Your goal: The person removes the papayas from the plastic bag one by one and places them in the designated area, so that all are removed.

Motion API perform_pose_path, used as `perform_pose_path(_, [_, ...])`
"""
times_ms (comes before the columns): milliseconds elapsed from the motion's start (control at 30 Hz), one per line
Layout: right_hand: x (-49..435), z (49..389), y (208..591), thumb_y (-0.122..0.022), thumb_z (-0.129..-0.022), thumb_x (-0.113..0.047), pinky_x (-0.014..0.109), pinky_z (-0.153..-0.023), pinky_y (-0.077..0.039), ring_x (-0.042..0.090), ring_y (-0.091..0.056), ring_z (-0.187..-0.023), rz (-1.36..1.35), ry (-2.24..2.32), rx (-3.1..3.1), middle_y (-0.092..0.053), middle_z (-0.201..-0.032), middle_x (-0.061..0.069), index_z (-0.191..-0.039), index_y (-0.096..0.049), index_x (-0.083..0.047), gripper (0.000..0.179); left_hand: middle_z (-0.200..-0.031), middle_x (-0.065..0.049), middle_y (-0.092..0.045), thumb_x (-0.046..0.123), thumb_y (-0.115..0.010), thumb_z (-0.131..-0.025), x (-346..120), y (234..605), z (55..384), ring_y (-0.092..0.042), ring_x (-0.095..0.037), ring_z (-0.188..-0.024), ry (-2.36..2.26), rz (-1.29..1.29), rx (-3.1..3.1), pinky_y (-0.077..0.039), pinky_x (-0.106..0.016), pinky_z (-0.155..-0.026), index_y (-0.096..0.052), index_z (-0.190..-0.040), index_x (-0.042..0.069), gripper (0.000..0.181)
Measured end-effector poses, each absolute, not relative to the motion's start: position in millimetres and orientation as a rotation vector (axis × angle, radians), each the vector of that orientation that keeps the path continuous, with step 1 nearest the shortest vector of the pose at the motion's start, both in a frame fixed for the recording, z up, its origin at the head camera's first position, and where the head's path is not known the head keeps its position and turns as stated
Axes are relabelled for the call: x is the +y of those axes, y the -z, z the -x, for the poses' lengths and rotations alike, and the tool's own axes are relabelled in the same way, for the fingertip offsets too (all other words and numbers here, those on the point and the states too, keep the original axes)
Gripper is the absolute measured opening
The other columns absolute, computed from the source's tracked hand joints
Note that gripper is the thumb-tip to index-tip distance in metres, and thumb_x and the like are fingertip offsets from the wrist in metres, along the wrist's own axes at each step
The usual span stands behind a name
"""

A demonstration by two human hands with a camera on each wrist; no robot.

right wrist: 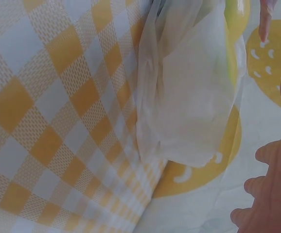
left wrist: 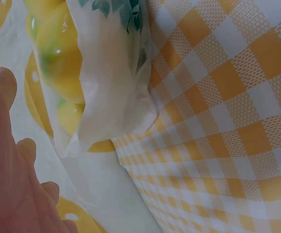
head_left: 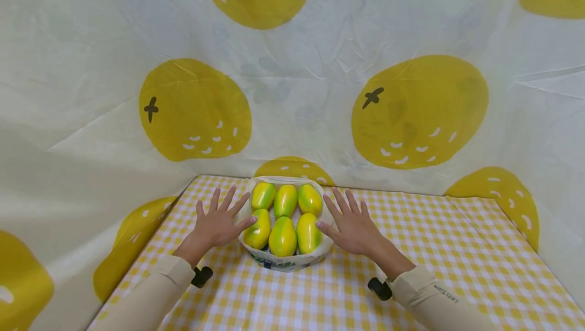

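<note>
Flanking a white bag [head_left: 297, 263] of six yellow-green mangoes, both hands are spread wide, palms down, and hold nothing. Taking the bag as our clock centre in the head view, we find the left hand [head_left: 219, 225] at nine o'clock and the right hand [head_left: 356, 229] at three. Both sets of fingers fan out toward twelve, while the thumbs point inward, the left tip overlapping the seven o'clock mango [head_left: 257, 230] in our sight and the right tip just beside the five o'clock one [head_left: 309, 234]. From the wrist views we see a gap between each hand and the bag's side, so the hands look raised above it; whether a thumb brushes a mango we cannot tell.

Inside the bag we count two rows, the far three lying at eleven, twelve and one, the near three at seven, six and five. The bag's mouth faces up, its rim lies around the fruit, and a green leafy print shows at six o'clock.

Beneath it we see a yellow-and-white checked tablecloth [head_left: 439, 244], and beyond, toward twelve, a pale curtain [head_left: 301, 102] printed with large yellow fruit. Beige sleeves [head_left: 151, 290] reach in from seven and five.
</note>
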State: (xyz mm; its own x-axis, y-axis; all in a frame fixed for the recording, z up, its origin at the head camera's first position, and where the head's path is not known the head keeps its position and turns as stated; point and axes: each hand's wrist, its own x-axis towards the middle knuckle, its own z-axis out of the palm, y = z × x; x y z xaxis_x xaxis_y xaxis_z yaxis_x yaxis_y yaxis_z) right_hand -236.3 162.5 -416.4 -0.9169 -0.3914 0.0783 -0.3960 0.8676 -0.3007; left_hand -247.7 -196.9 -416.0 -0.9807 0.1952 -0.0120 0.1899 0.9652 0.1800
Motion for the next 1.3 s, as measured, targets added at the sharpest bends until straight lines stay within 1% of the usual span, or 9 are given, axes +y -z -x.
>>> perform_pose_path(100, [162,237,419,-0.044,-0.107,-0.058,0.078,-0.121,-0.005,0.049,-0.003,-0.161,-0.644,-0.494,-3.027,-0.009,-0.176,0.016,-0.167,-0.024,-0.014,0.078,-0.178,-0.009,-0.005,0.078,-0.037,-0.099,-197,417,248,0.003,-0.050,-0.161,-0.259,-0.290,3.083,-0.002,-0.085,-0.114,-0.021,-0.167,0.037,0.081])
perform_pose_path(300, [162,237,422,-0.043,-0.106,-0.060,0.077,-0.121,-0.005,0.047,-0.002,-0.162,-0.640,-0.495,-3.035,-0.010,-0.176,0.016,-0.167,-0.024,-0.014,0.078,-0.178,-0.010,-0.007,0.077,-0.036,-0.099,-199,420,247,0.001,-0.051,-0.160,-0.282,-0.292,3.080,0.000,-0.086,-0.113,-0.023,-0.167,0.036,0.080])
perform_pose_path(467, [162,238,424,-0.043,-0.107,-0.059,0.077,-0.121,-0.004,0.048,-0.002,-0.161,-0.633,-0.510,-3.041,-0.009,-0.176,0.016,-0.167,-0.024,-0.013,0.078,-0.178,-0.011,-0.008,0.078,-0.034,-0.099,-201,426,251,0.002,-0.051,-0.160,-0.289,-0.295,3.086,-0.001,-0.086,-0.113,-0.022,-0.167,0.036,0.081])
perform_pose_path(733, [161,238,429,-0.046,-0.106,-0.058,0.079,-0.120,-0.006,0.051,-0.005,-0.160,-0.647,-0.543,-3.010,-0.013,-0.175,0.019,-0.166,-0.027,-0.011,0.079,-0.177,-0.011,-0.008,0.077,-0.037,-0.099,-201,433,254,0.004,-0.050,-0.161,-0.323,-0.275,3.061,-0.002,-0.084,-0.115,-0.021,-0.167,0.037,0.081])
perform_pose_path(900, [162,238,436,-0.043,-0.105,-0.063,0.080,-0.118,-0.007,0.053,-0.006,-0.159,-0.665,-0.592,-2.979,-0.015,-0.174,0.020,-0.165,-0.029,-0.010,0.081,-0.177,-0.013,-0.008,0.075,-0.039,-0.100,-202,436,253,0.003,-0.052,-0.160,-0.352,-0.275,3.053,-0.001,-0.084,-0.115,-0.022,-0.167,0.036,0.080])
perform_pose_path(1000, [164,240,441,-0.042,-0.104,-0.066,0.079,-0.119,-0.007,0.052,-0.006,-0.159,-0.659,-0.585,-2.970,-0.015,-0.175,0.019,-0.166,-0.028,-0.012,0.083,-0.177,-0.014,-0.008,0.075,-0.040,-0.100,-201,437,253,0.003,-0.052,-0.160,-0.369,-0.273,3.048,0.000,-0.084,-0.115,-0.023,-0.167,0.034,0.080])
perform_pose_path(1133, [164,242,445,-0.043,-0.104,-0.065,0.078,-0.120,-0.008,0.049,-0.004,-0.161,-0.652,-0.555,-2.967,-0.013,-0.176,0.017,-0.167,-0.025,-0.013,0.083,-0.177,-0.014,-0.006,0.075,-0.038,-0.100,-202,439,253,0.006,-0.052,-0.160,-0.387,-0.266,3.036,-0.001,-0.084,-0.115,-0.022,-0.167,0.033,0.080])
perform_pose_path(1300, [160,240,442,-0.047,-0.105,-0.057,0.078,-0.119,-0.008,0.050,-0.004,-0.160,-0.653,-0.569,-2.989,-0.013,-0.175,0.019,-0.166,-0.026,-0.010,0.080,-0.177,-0.015,-0.005,0.076,-0.037,-0.100,-202,441,254,0.004,-0.052,-0.160,-0.420,-0.264,3.011,-0.004,-0.084,-0.115,-0.022,-0.167,0.033,0.081])
